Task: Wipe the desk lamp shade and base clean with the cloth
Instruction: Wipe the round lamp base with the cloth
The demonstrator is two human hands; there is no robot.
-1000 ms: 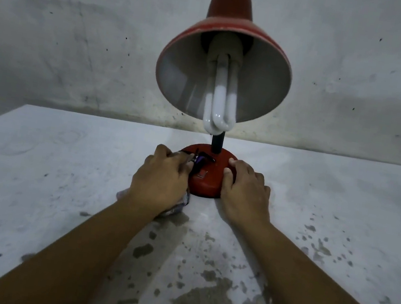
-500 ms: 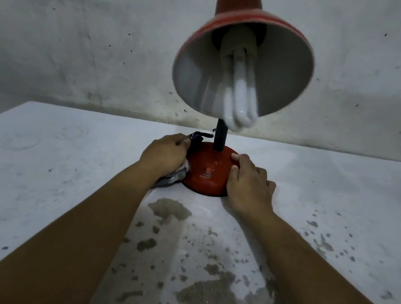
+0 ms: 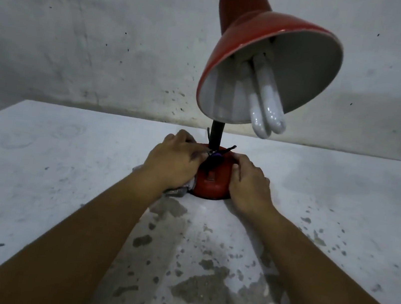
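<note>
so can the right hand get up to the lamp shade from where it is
Probably yes. The right hand rests on the right side of the red base, holding nothing, and the shade hangs above it with only open air between them.

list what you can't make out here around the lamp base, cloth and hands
- Cloth, head view: only a grey edge shows under the left hand; its size and contact with the base are hidden.
- Lamp base: left side covered by that hand, right side by the right hand.
- Switch: too small and dim to read.
- Dark cord bits: tangled, unclear what they are.
- Shade: far side hidden.
</note>
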